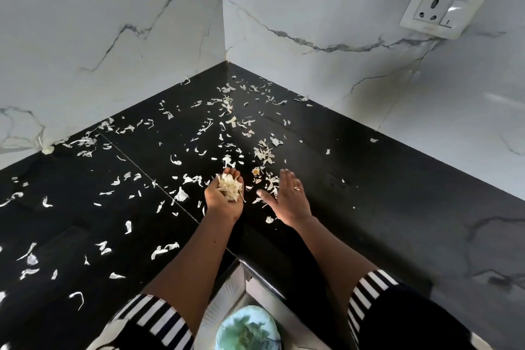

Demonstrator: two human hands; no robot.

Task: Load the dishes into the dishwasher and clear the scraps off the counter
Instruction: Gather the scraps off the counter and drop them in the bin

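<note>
White peel scraps lie scattered over the black corner counter, thickest toward the back corner and the left. My left hand is palm up above the counter, cupped round a heap of gathered scraps. Just to the right of it, my right hand lies flat with straight fingers on the counter, touching loose scraps, a ring on one finger. A small orange-tinted scrap lies between the two hands.
Marble-patterned walls meet behind the counter, with a white socket and switch plate on the right wall. Below the counter's inner corner, between my arms, stands a bin lined with a pale blue-green bag holding scraps. The counter's front edge runs beside both forearms.
</note>
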